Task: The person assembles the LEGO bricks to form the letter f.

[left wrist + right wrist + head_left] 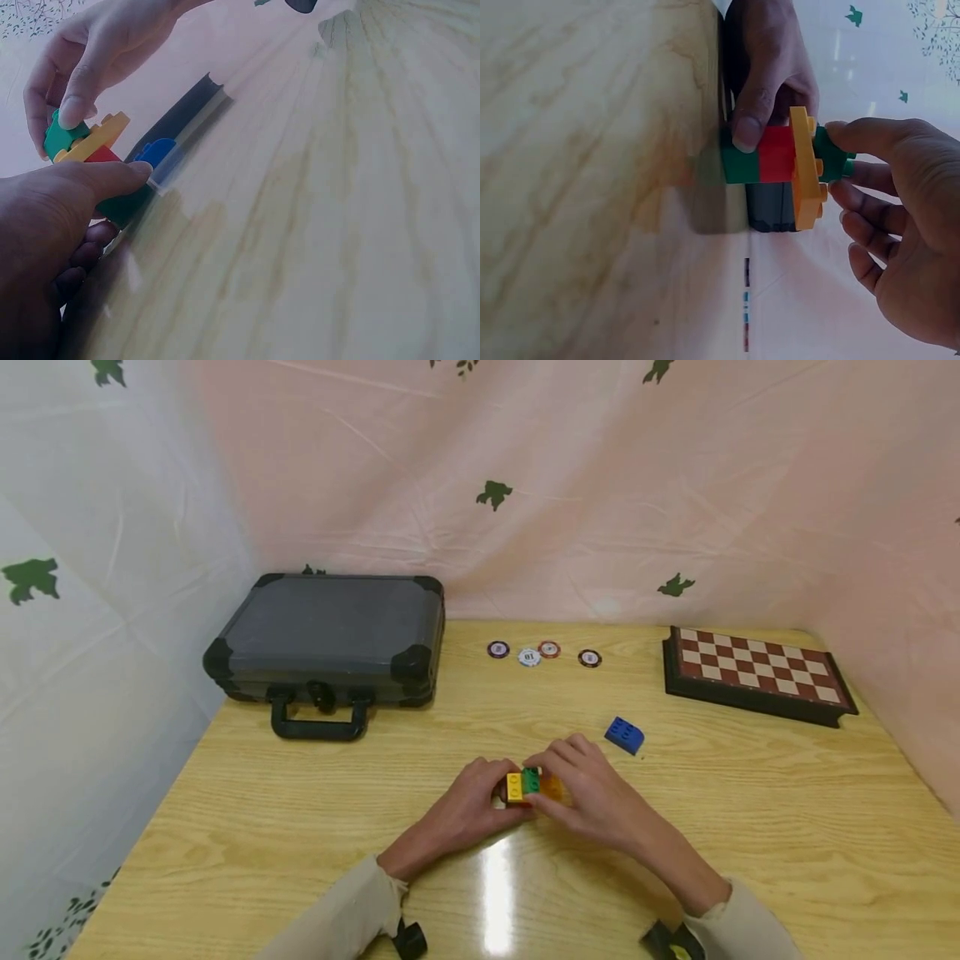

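Note:
Both hands meet at a small upright stack of toy building bricks near the middle of the table. Its lower green brick stands on the table under a red brick. A flat yellow plate lies across the red one, jutting out sideways. On top of the plate sits another green brick. My left hand grips the lower bricks, its thumb along their side. With thumb and fingertips, my right hand pinches the top green brick; its other fingers are loosely curled in the right wrist view.
A blue brick lies beyond the right hand. Several poker chips are spread at the back. A dark grey case with a black handle stands at back left, a folded chessboard box at back right. Patterned cloth hangs behind the table.

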The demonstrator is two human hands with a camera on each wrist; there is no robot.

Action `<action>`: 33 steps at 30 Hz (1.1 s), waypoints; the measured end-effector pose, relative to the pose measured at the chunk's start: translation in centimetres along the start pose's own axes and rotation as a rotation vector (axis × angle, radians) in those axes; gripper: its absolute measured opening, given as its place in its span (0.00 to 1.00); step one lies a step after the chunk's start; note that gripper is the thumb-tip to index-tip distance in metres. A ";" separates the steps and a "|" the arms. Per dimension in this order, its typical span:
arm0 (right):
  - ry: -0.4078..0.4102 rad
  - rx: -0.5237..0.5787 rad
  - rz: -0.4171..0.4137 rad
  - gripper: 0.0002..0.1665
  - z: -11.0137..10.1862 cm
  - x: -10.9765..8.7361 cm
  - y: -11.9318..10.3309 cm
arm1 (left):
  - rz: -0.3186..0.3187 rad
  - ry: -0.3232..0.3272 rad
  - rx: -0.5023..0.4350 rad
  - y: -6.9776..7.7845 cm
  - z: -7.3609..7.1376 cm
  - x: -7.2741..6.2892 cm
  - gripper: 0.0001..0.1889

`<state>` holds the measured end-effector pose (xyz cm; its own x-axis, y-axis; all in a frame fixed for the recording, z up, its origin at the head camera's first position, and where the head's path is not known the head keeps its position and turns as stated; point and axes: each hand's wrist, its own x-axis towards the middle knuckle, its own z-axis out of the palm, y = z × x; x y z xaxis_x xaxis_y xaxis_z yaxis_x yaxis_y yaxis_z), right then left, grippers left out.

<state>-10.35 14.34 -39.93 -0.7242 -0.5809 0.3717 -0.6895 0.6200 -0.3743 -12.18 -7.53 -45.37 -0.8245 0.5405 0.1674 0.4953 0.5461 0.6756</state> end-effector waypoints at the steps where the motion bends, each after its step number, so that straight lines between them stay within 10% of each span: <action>1: -0.002 -0.009 -0.010 0.21 -0.1 0.1 0.0 | 0.006 0.003 0.001 0.0 0.0 0.0 0.15; 25: -0.222 -0.103 -0.111 0.17 -1.7 2.2 -1.2 | 0.079 0.040 0.013 -0.1 0.3 0.1 0.14; 33: -0.242 0.066 -0.018 0.16 -1.4 1.8 -0.5 | 0.061 0.026 0.017 -0.1 0.2 0.0 0.18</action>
<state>-11.27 13.75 -37.86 -0.6881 -0.7060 0.1676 -0.6962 0.5772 -0.4268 -12.14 -7.46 -45.57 -0.7994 0.5563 0.2271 0.5493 0.5235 0.6513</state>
